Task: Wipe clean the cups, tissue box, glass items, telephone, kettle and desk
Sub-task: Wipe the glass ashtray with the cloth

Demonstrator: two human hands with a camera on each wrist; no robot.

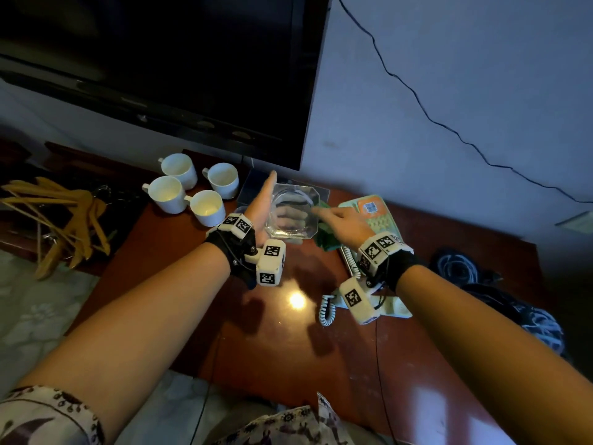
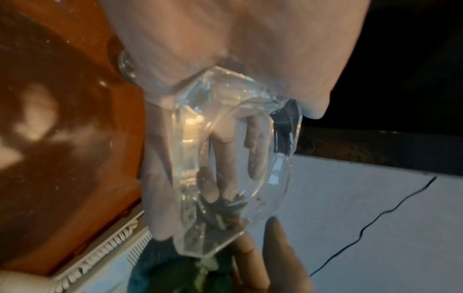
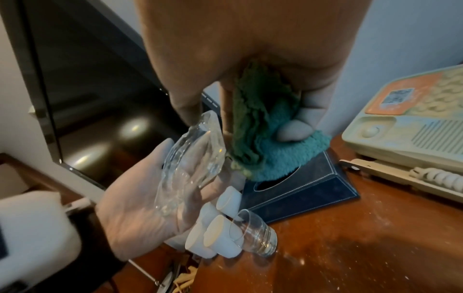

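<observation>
Desk [image 1: 288, 332]: reddish wood, glossy, specked with dust in the right wrist view. Glass ashtray [image 1: 293, 213] found lifted off the desk, tilted on edge, carried on left hand [image 1: 260, 210]. Left fingers [image 2: 253, 146] extended behind the dish and seen through it, thumb straight up; no clenching noted. Right hand [image 1: 345, 221] just beside the ashtray's right edge, grasping green cloth [image 3: 260, 126]: cloth bunched against the palm, thumb [image 3: 293, 130] pressed over it, forefinger straight and touching the dish rim. Cloth touching the ashtray's edge in the right wrist view.

Four white cups [image 1: 192, 194] grouped upright at the back left of the desk, near the left hand. Tumbler [image 3: 255, 234] standing just beside the cups. Tissue box [image 3: 300, 188], dark blue, behind the ashtray, between cups and phone [image 1: 372, 213]. Phone at the right, pale green, coiled cord [image 1: 327, 311] trailing forward on the desk. Kettle not identified in any view.

TV [image 1: 160, 65] on the wall above the cups. Wooden hangers [image 1: 64, 216] piled left of the desk. Black cable [image 1: 417, 97] running across the wall.
</observation>
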